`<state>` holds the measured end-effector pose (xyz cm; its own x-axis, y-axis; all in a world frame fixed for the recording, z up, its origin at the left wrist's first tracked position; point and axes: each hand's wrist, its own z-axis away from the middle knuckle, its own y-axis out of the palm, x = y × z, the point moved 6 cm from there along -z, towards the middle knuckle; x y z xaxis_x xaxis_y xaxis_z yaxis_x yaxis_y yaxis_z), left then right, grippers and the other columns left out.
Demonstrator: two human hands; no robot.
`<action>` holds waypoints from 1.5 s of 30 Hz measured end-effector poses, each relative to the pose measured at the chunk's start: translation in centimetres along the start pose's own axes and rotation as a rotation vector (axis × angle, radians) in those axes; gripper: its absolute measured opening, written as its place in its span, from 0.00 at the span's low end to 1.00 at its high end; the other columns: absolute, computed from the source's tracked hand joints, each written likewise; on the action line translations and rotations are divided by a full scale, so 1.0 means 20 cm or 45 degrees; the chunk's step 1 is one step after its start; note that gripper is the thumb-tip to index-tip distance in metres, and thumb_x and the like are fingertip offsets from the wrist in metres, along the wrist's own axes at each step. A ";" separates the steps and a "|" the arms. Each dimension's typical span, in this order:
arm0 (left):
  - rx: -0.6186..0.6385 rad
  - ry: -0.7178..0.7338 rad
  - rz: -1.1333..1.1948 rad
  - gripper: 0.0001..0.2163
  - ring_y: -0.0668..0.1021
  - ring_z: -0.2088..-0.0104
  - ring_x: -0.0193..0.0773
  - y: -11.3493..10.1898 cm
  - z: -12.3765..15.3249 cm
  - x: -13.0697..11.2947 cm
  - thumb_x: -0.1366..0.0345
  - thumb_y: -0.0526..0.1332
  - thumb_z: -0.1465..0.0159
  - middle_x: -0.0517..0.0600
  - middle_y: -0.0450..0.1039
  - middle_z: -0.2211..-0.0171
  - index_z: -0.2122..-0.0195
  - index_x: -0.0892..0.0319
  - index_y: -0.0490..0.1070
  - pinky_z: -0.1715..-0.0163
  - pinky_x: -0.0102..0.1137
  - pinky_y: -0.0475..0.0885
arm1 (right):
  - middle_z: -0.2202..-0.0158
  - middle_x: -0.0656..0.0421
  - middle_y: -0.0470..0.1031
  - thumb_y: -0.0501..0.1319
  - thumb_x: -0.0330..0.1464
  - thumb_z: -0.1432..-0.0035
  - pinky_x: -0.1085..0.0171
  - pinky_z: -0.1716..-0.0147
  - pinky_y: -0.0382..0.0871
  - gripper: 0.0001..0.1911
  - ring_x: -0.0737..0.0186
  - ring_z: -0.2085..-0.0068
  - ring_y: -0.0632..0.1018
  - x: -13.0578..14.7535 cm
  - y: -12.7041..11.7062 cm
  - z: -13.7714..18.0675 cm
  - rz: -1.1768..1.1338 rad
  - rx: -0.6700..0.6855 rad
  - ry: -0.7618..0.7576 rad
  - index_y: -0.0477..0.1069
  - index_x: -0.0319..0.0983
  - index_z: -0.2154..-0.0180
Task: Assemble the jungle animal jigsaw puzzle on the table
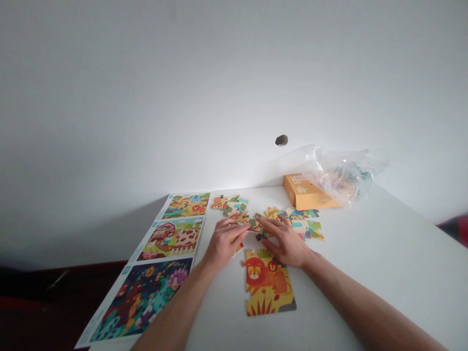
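I'm finding passing room over the white tabletop (387,258) to the right of the right hand (288,244); at the back, the orange box (312,200) and plastic bag (340,174) are blocking the way.

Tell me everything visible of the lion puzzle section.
The lion puzzle section looks like printed cardboard: a red-maned lion and a smaller lion face on yellow, green leaves above, red spiky leaves below, a grey lower right corner. Its left edge has a knob and notches; the bottom edge looks straight. It lies flat on the white table; the right hand overlaps its top, contact unclear.
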<state>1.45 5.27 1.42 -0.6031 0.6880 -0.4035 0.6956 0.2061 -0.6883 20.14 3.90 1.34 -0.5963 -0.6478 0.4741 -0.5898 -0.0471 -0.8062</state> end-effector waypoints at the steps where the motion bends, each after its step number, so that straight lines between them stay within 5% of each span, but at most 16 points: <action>1: 0.024 0.037 0.035 0.12 0.78 0.58 0.38 0.01 0.00 -0.01 0.65 0.58 0.33 0.48 0.80 0.62 0.50 0.51 0.75 0.52 0.36 0.71 | 0.43 0.52 0.72 0.57 0.34 0.36 0.47 0.38 0.48 0.26 0.54 0.41 0.69 0.00 0.00 0.00 0.020 -0.030 0.003 0.59 0.43 0.37; 7: 0.344 0.026 0.013 0.23 0.68 0.42 0.44 0.07 0.03 -0.05 0.65 0.59 0.34 0.49 0.72 0.44 0.38 0.50 0.63 0.41 0.45 0.64 | 0.49 0.51 0.75 0.56 0.39 0.35 0.50 0.42 0.56 0.14 0.52 0.44 0.72 -0.17 -0.06 0.01 0.250 -0.391 0.336 0.74 0.42 0.51; 12: 0.592 0.025 -0.109 0.17 0.61 0.37 0.51 0.11 0.05 -0.08 0.62 0.57 0.33 0.44 0.67 0.39 0.43 0.46 0.69 0.39 0.51 0.58 | 0.45 0.52 0.73 0.60 0.41 0.39 0.43 0.41 0.51 0.26 0.46 0.40 0.66 -0.23 -0.03 0.03 0.385 -0.280 0.519 0.63 0.43 0.40; 15: 0.595 -0.019 -0.146 0.16 0.62 0.39 0.51 0.11 0.04 -0.08 0.61 0.57 0.33 0.44 0.68 0.40 0.44 0.47 0.71 0.40 0.51 0.58 | 0.42 0.50 0.70 0.60 0.43 0.40 0.41 0.40 0.47 0.33 0.44 0.40 0.64 -0.24 -0.02 0.03 0.408 -0.251 0.553 0.55 0.41 0.36; 21: 0.532 -0.055 -0.171 0.13 0.65 0.43 0.47 0.09 0.03 -0.07 0.59 0.59 0.34 0.44 0.71 0.44 0.49 0.46 0.74 0.41 0.49 0.58 | 0.45 0.49 0.70 0.60 0.42 0.42 0.45 0.42 0.51 0.33 0.45 0.43 0.66 -0.28 -0.05 0.03 0.400 -0.199 0.535 0.56 0.40 0.38; 33: 0.427 -0.108 -0.236 0.17 0.63 0.43 0.50 0.08 0.03 -0.05 0.59 0.61 0.36 0.50 0.70 0.46 0.46 0.48 0.71 0.40 0.49 0.57 | 0.46 0.50 0.69 0.53 0.24 0.60 0.43 0.38 0.40 0.46 0.49 0.43 0.66 -0.20 -0.01 0.01 0.183 0.019 0.259 0.50 0.37 0.35; 37: 0.463 -0.082 -0.283 0.16 0.63 0.43 0.51 0.08 0.04 -0.07 0.57 0.60 0.35 0.51 0.64 0.44 0.46 0.41 0.72 0.42 0.52 0.57 | 0.48 0.52 0.71 0.51 0.21 0.61 0.44 0.38 0.36 0.45 0.52 0.44 0.67 -0.18 -0.01 0.00 0.217 0.004 0.268 0.52 0.39 0.37; 45: 0.375 -0.166 -0.349 0.14 0.63 0.43 0.51 0.07 0.04 -0.02 0.58 0.60 0.36 0.51 0.66 0.46 0.48 0.43 0.74 0.43 0.51 0.58 | 0.55 0.53 0.73 0.51 0.18 0.53 0.47 0.39 0.41 0.36 0.53 0.50 0.69 -0.18 -0.04 0.00 0.423 -0.022 0.316 0.62 0.41 0.41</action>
<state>2.36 4.70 0.00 -0.8079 0.5375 -0.2414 0.3725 0.1485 -0.9161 22.75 6.32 0.22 -0.8680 -0.4221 0.2615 -0.3506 0.1481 -0.9247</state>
